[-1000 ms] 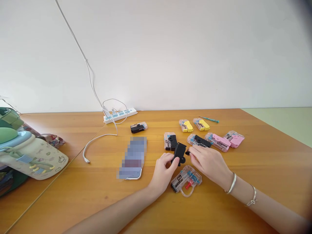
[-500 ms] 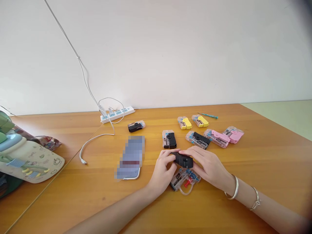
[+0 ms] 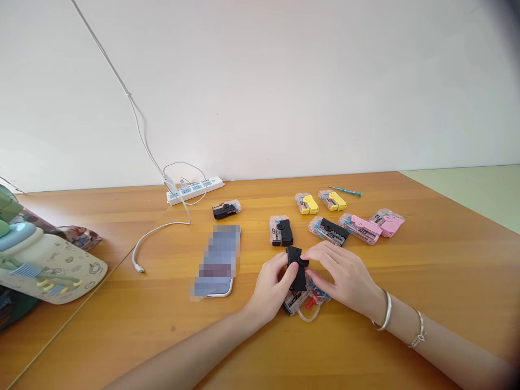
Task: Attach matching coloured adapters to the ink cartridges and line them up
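Note:
Pinched between thumb and fingers of my left hand (image 3: 271,284) is a black plastic casing (image 3: 299,277) of a mini water gun, now held upright with a broad face showing. My right hand (image 3: 343,273) has its fingertips at a round black knob on the casing's right side, closed on that spot. Just beneath lies an opened mini water gun body (image 3: 294,301), clear with printed lettering, a red part (image 3: 311,302) and a looped clear tube (image 3: 311,318). My hands and the casing hide part of that body.
Several folded water guns lie beyond my hands: black (image 3: 281,232), yellow (image 3: 307,203) and pink (image 3: 361,228) ones. A teal screwdriver (image 3: 345,191) rests behind them. To the left are a phone (image 3: 221,287), a power strip (image 3: 195,189), a white cable (image 3: 162,226) and a large cream bottle (image 3: 60,265).
The black casing has turned from lying sideways, end towards me, to upright with its broad face and round knob showing. My right fingers have shifted onto the knob.

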Demonstrator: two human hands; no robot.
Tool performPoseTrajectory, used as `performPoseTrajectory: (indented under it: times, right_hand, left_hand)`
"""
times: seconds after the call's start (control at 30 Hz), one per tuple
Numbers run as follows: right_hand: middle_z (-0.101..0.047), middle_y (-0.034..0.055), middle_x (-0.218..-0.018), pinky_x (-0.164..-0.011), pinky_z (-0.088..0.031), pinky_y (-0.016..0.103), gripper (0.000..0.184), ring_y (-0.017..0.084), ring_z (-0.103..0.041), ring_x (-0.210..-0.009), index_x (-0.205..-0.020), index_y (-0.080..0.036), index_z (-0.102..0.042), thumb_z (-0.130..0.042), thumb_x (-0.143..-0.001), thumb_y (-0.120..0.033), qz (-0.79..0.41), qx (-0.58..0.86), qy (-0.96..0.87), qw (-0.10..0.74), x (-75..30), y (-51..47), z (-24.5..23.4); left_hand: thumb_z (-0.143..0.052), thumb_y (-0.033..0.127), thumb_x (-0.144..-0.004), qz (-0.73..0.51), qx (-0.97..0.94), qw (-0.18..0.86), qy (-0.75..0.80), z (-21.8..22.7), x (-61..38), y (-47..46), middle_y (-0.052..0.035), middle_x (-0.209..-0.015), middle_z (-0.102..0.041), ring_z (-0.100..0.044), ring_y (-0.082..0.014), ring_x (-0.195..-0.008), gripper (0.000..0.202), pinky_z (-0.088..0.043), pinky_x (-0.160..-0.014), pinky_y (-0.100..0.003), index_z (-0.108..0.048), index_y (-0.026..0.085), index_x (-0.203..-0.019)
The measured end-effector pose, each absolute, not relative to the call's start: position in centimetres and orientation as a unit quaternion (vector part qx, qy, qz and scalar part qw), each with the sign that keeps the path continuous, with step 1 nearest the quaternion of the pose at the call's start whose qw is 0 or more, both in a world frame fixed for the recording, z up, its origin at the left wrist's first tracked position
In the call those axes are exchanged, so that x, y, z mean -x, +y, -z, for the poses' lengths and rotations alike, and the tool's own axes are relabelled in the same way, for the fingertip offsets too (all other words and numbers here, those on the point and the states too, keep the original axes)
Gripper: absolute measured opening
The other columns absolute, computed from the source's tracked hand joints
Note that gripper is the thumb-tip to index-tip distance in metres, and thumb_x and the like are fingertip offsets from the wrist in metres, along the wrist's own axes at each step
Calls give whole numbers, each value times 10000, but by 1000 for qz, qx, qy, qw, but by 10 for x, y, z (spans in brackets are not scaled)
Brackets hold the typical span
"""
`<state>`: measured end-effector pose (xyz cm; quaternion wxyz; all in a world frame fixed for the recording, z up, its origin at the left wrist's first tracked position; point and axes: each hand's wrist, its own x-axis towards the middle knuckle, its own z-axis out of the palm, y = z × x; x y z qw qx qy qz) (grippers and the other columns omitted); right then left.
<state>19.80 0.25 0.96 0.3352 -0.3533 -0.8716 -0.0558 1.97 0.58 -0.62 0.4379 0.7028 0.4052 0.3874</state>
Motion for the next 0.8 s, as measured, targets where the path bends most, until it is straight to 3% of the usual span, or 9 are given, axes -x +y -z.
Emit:
performPoseTrajectory:
  times: [0.23, 0.4, 0.6, 0.8]
  right_hand:
    - [-617, 39, -762, -769, -411, 337, 83, 193, -543, -756, -823, -167, -567, -498, -789, -198, 134, 420, -850, 288, -189, -6, -11]
    - [-555, 2, -614, -832, -374, 354, 115, 174, -486, -645, -699, -187, -540, -458, -776, -163, 188, 412, -858, 242, -184, -11, -13]
    - [-524, -7, -530, -833, -350, 355, 146, 174, -460, -575, -680, -190, -542, -428, -757, -141, 229, 424, -848, 222, -181, -20, -17]
    - [-506, -4, -495, -620, -311, 301, 180, 165, -454, -523, -689, -181, -553, -407, -778, -126, 260, 423, -839, 222, -179, -23, -18]
  left_hand:
    - [-381, 256, -894, -360, -754, 357, 418, 6, -21, 4, -8, -724, -572, -488, -151, -677, 242, -381, -652, -239, -568, 173, -764]
    - [-376, 252, -873, -336, -782, 315, 420, 4, -21, 3, -3, -646, -522, -445, -152, -642, 264, -357, -629, -247, -477, 181, -640]
    - [-392, 223, -831, -324, -792, 299, 422, 1, -22, 2, 2, -582, -482, -408, -150, -608, 276, -330, -599, -265, -424, 181, -560]
    - [-390, 220, -834, -334, -784, 315, 416, 3, -22, 3, 5, -585, -482, -412, -144, -606, 269, -339, -586, -262, -455, 179, -577]
